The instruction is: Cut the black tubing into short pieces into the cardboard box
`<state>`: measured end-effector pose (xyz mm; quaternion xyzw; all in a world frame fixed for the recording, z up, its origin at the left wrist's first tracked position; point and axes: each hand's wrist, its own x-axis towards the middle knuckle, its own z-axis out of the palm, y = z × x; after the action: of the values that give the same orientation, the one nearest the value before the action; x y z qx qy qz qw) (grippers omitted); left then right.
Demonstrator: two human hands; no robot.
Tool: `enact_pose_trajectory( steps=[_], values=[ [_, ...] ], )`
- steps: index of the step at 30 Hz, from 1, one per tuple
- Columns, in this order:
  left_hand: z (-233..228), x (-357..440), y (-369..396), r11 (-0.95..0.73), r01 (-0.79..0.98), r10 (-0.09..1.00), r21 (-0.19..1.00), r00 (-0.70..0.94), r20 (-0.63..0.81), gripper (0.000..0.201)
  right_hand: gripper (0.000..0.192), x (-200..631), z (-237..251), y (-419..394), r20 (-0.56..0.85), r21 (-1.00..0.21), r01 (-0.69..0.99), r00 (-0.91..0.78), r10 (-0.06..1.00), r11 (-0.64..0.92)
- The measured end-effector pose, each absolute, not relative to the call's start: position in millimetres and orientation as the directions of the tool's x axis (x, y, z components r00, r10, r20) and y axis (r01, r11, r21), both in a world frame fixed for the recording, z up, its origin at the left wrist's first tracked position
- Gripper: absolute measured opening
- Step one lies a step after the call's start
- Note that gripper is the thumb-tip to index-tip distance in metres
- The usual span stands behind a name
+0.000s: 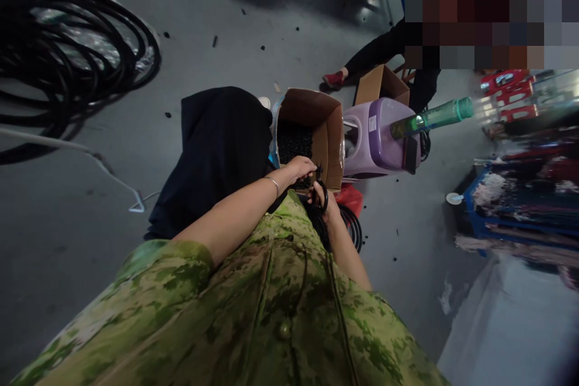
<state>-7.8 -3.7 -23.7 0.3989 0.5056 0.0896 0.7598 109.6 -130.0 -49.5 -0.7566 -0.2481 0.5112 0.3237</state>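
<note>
Left hand: the grip of the left hand (302, 169) has thumb and fingers drawn together over the near side of the box, seemingly pinching a small dark piece (319, 169).
Right hand: the grip of the right hand (331, 205) is closed around the black ring handle (325, 191) of a cutting tool, probably scissors, just nearer the body than the left.
Dark piece: at the left fingertips, just ahead of the right grip; too small to tell it from the tool's blades.
Cardboard box (310, 105): open beneath and beyond the left grip, with many black bits (294, 142) inside.
Thin black coil (356, 226): beside the right forearm, nearer the body than the right grip.
Purple stool (388, 157): beyond the box's right side, well right of both grips; a green bottle (427, 120) lies across it.
Step in hand: by the look of it, trimming a small piece over the box.
Next move: would call for a steady left pinch, fingertips clear of the blades, and the right grip squeezing the handle.
</note>
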Motion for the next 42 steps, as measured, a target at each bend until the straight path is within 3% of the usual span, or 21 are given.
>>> enact_pose_trajectory(
  steps=[12, 19, 27, 36, 42],
  values=[
    [-21, -10, -4, 0.532, 0.353, 0.570, 0.770, 0.523, -0.634, 0.010, 0.059, 108, -47, -128, -0.632, -0.726, 0.037, 0.360, 0.687, -0.687],
    [-25, -9, -3, 0.544, 0.374, 0.560, 0.751, 0.504, -0.658, 0.011, 0.058, 104, -58, -135, -0.465, -0.748, 0.246, 0.467, 0.752, -0.616],
    [-26, -8, -3, 0.569, 0.355, 0.574, 0.742, 0.474, -0.668, 0.015, 0.059, 100, -58, -140, -0.404, -0.702, 0.381, 0.483, 0.777, -0.602],
    [-31, -4, -3, 0.570, 0.367, 0.596, 0.735, 0.431, -0.677, 0.014, 0.058, 93, -71, -150, -0.363, -0.696, 0.409, 0.508, 0.781, -0.590],
    [-27, -7, -2, 0.567, 0.369, 0.595, 0.737, 0.435, -0.676, 0.016, 0.059, 101, -63, -145, -0.428, -0.704, 0.367, 0.465, 0.775, -0.608]
  ],
)
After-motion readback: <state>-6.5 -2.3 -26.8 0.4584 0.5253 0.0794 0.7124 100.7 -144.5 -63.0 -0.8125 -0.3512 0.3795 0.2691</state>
